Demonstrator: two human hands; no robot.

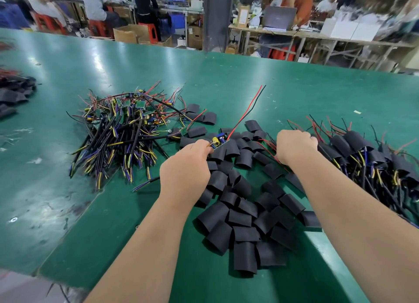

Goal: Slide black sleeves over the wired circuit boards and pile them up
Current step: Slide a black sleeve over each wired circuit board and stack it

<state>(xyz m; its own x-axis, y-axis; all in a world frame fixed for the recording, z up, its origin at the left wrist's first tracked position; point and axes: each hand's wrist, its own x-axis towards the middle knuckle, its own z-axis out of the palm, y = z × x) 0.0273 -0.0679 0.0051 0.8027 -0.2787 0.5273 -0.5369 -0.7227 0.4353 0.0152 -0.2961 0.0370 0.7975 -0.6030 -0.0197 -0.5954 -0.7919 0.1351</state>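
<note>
One wired circuit board (219, 141), pinched by left hand (184, 169) above loose black sleeves (244, 216), several dozen, uncountable. Right hand (295, 147) knuckles-up beside it, fingers curled under, hold impossible to tell. Two flanking piles: bare boards (122, 126) left, sleeved boards (367, 157) right. Green table (226, 76); workshop with seated people (95, 3) behind.

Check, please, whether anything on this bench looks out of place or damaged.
Nothing looks damaged. Two small oddities: a pale scrap lies alone on the green table beyond the sleeved pile, and a few black sleeves lie apart beside the unsleeved boards. The left hand grips one bare circuit board.
</note>
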